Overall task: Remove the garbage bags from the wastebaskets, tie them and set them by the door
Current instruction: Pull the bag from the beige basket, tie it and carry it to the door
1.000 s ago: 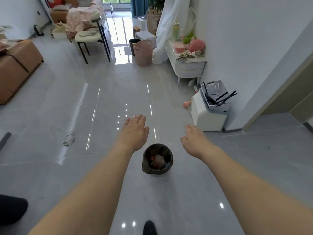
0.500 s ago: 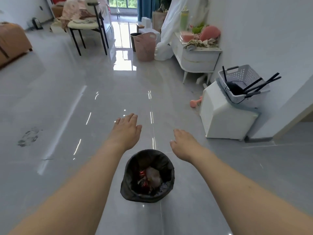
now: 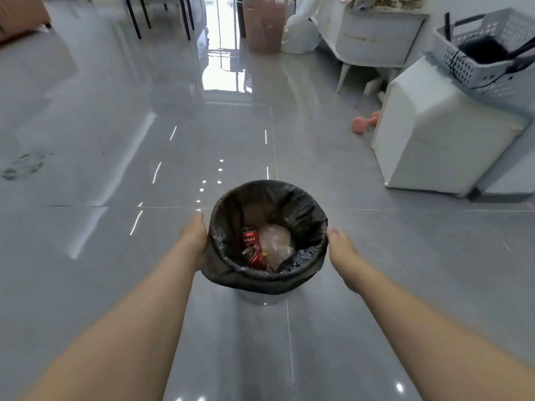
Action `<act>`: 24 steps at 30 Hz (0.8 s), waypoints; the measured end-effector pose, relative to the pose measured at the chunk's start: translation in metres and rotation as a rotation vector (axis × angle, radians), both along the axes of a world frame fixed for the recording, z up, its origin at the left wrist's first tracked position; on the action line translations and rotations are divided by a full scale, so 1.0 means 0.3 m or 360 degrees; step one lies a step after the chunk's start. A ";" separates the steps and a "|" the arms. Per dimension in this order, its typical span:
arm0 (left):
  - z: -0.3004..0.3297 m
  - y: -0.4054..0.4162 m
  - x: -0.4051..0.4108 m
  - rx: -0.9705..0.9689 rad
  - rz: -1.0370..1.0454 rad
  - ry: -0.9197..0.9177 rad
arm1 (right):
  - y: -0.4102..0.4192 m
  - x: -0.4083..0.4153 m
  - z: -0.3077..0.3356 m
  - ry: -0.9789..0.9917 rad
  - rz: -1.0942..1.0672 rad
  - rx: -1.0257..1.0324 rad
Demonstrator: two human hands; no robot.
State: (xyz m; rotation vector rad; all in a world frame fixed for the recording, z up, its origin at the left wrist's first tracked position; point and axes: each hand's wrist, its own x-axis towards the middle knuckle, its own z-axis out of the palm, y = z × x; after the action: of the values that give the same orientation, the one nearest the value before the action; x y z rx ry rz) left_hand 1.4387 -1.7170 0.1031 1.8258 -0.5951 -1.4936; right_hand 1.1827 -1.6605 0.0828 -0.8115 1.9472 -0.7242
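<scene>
A small wastebasket (image 3: 265, 298) stands on the grey tiled floor just ahead of me, lined with a black garbage bag (image 3: 292, 204) folded over its rim. Inside lie a red can (image 3: 252, 241) and crumpled clear plastic (image 3: 276, 241). My left hand (image 3: 192, 241) presses against the bag's folded edge on the left side, its fingers tucked out of sight under the fold. On the opposite side my right hand (image 3: 340, 247) holds the right edge, thumb at the rim and fingers hidden behind the bag.
A white box-shaped cabinet (image 3: 434, 134) with a grey perforated basket (image 3: 486, 62) on top stands at the right. A pink dumbbell (image 3: 362, 124) lies beside it. Farther back are a pink wastebasket (image 3: 263, 24), a white sideboard (image 3: 373, 36) and chair legs (image 3: 136, 18).
I have come closer and bent over the wastebasket. Both hands dropped from open above it to either side of its rim, onto the bag's folded edge.
</scene>
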 end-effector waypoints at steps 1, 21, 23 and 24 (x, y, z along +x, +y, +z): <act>-0.024 0.012 0.002 0.0087 0.0021 0.0207 | -0.010 -0.003 -0.032 -0.0162 -0.0171 0.0010; -0.100 -0.013 0.086 0.0485 -0.0250 0.0320 | -0.006 -0.071 -0.133 -0.0842 -0.0163 0.0306; -0.096 -0.016 0.100 0.0499 -0.0297 0.0203 | -0.012 -0.087 -0.116 -0.0851 -0.0134 0.0301; -0.093 -0.021 0.105 0.0492 -0.0301 0.0179 | -0.013 -0.097 -0.108 -0.0859 -0.0111 0.0305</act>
State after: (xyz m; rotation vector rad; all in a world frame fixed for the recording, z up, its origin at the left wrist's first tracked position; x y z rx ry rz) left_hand 1.4702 -1.7232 0.0750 1.9401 -0.5161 -1.8889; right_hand 1.1535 -1.6645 0.0504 -0.3793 1.5287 -0.6981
